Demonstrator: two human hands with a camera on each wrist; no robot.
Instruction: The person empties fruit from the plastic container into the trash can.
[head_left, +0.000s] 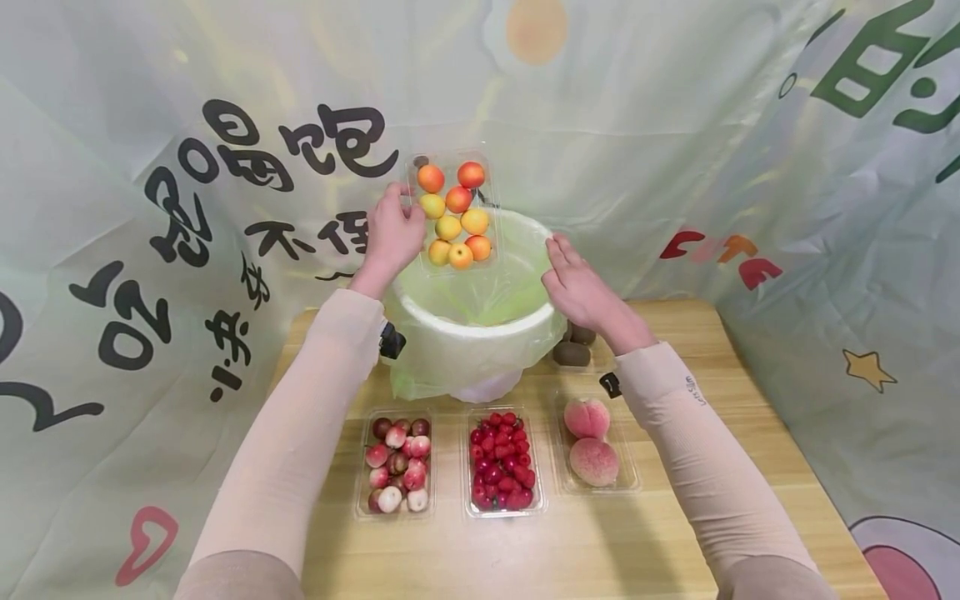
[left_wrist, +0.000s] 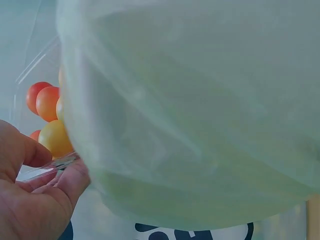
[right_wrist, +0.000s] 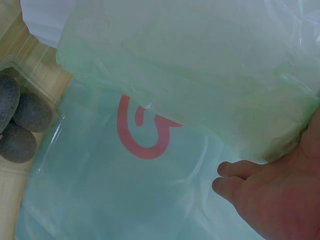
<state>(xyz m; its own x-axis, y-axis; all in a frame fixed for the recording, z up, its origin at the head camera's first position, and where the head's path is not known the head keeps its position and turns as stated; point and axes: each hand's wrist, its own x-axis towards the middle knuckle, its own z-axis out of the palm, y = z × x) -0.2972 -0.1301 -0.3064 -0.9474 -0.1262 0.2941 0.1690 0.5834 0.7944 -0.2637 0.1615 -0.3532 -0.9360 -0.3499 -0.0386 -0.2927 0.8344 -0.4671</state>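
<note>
At the left of the bench [head_left: 427, 554], one tray of plum-like fruits [head_left: 394, 482], too crowded to count, lies nearer than the left hand [head_left: 393, 229], which pinches the left edge of one clear plastic tray [head_left: 448, 160] held up by the far left of one bag-lined bucket [head_left: 487, 331]. It shows nine small red and yellow fruits [head_left: 459, 199]; it looks light, slick and flexible, so a firm grip by the edge seems best, lest the fruit roll and bruise. Next lie one tray of cherry-like fruits [head_left: 504, 462], uncounted; the right hand [head_left: 581, 292], fingers straight against the bucket's rim; at least three kiwifruits [right_wrist: 33, 112]; and two peaches [head_left: 594, 462] in one tray.
</note>
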